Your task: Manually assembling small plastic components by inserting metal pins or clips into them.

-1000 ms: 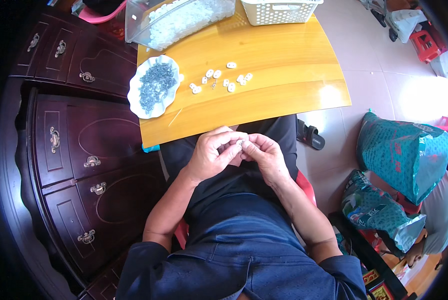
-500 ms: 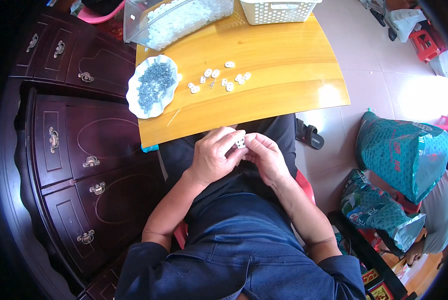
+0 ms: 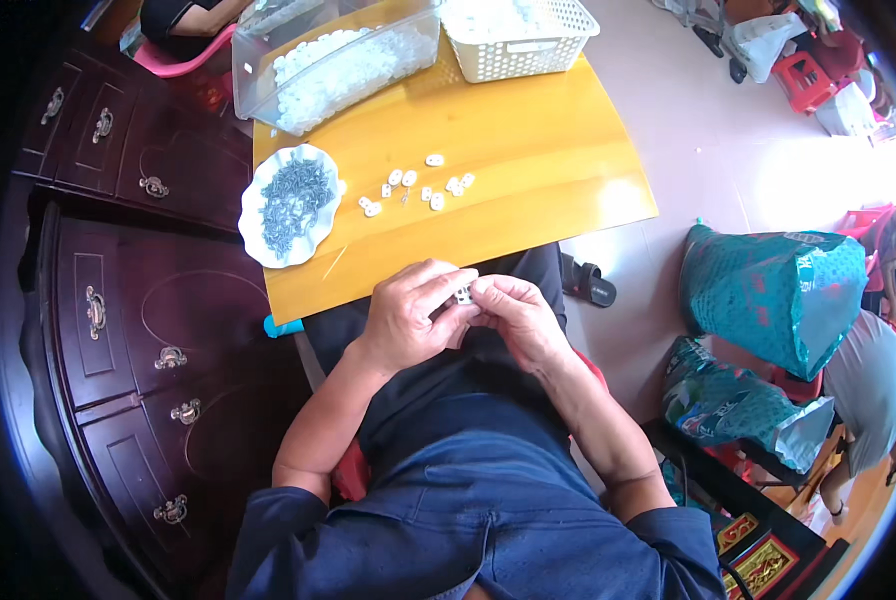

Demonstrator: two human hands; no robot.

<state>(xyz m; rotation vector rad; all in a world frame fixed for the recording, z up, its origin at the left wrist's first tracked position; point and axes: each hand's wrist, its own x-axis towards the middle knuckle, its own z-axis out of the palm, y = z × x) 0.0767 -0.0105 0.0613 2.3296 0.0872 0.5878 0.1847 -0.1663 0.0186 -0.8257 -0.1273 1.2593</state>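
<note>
Over my lap, just in front of the table's near edge, my left hand (image 3: pixel 411 315) pinches a small white plastic piece with dark holes (image 3: pixel 463 296) between thumb and fingers. My right hand (image 3: pixel 518 312) closes on the same piece from the other side, its thumb and forefinger against it. Whether a screw sits between those fingertips is too small to tell. Several similar white two-holed pieces (image 3: pixel 409 178) lie scattered on the yellow wooden table (image 3: pixel 528 135), with a few tiny metal bits among them. A scalloped white dish (image 3: pixel 252 228) holds a heap of grey metal screws (image 3: pixel 293 200).
At the table's far side stand a clear bin (image 3: pixel 253 85) of white pieces and a white perforated basket (image 3: pixel 528 62). A thin stick (image 3: pixel 336 262) lies near the front edge. Dark drawers (image 3: pixel 168 300) flank the left; teal bags (image 3: pixel 768 290) and a bending person (image 3: pixel 873 370) are at right.
The view has shifted, so the table and its contents sit lower and farther left. Both hands stay together on the white piece, with its holes showing at a slightly different angle.
</note>
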